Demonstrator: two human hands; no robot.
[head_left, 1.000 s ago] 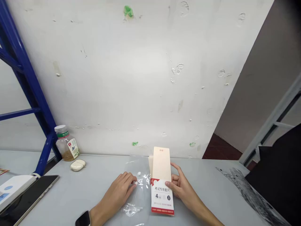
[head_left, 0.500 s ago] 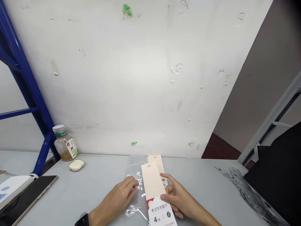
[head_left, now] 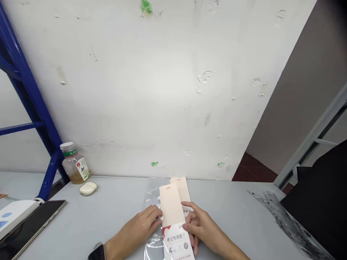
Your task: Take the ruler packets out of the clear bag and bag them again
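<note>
Two long cream card packets with red-and-white printed ends lie on the table. The front packet (head_left: 172, 213), labelled in Chinese as an exam ruler set, overlaps the rear packet (head_left: 181, 189). Both rest on a clear plastic bag (head_left: 153, 196). My right hand (head_left: 203, 227) holds the front packet from the right, thumb on top and fingers beneath it. My left hand (head_left: 134, 231) pinches the clear bag with its fingertips, right at the packet's left edge. A black wristwatch (head_left: 97, 252) sits on my left wrist.
A jar of amber liquid (head_left: 74, 168) and a cream earbud case (head_left: 88, 188) stand at the back left of the grey table (head_left: 67, 220). A dark tablet (head_left: 35, 224) lies at the left. A blue metal rack (head_left: 32, 90) rises behind it, and a black object (head_left: 317, 206) sits at the right.
The front packet has turned more upright and shifted slightly left, still overlapping the rear packet. My left hand has moved a little right, closer to the packet.
</note>
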